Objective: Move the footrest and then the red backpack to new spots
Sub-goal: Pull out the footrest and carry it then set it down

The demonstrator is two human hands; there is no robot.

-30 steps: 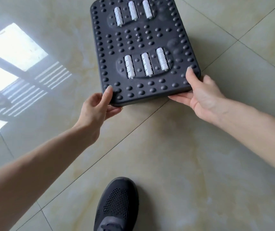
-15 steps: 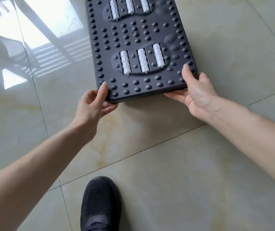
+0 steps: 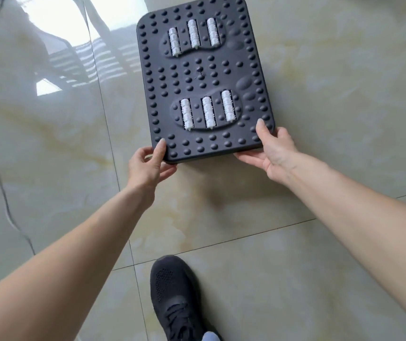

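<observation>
I have the footrest [image 3: 204, 80] by its near corners, my left hand [image 3: 148, 166] on one, my right hand [image 3: 272, 151] on the other, thumbs on the bumpy top and fingers curled underneath. It stretches away from my hands over the floor [image 3: 332, 119]; whether its far end rests on the tiles I can't quite tell. With only a corner grip, it could tip and slip out. My shoe [image 3: 172, 294] is below it. No red backpack in view.
</observation>
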